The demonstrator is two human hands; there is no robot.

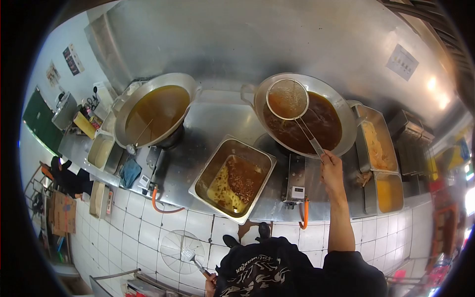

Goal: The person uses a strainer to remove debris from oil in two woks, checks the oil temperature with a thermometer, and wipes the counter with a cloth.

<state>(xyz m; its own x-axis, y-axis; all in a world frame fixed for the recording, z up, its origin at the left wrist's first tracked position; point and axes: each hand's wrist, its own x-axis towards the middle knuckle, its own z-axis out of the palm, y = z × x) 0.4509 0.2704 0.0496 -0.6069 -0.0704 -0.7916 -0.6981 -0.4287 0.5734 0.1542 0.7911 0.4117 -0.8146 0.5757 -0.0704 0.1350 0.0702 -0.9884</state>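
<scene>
My right hand is closed round the handle of a round mesh strainer, which is over the dark brown oil in the right wok. Down by my side, my left hand grips a slotted metal spatula, its blade above the white tiled floor. Between the two woks, a deep metal tray on the steel counter holds yellowish liquid with brown bits in it.
The left wok holds brownish oil and a thin probe. Metal trays with yellow contents stand right of the right wok. Burner boxes and orange hoses line the counter's front. A person is at far left.
</scene>
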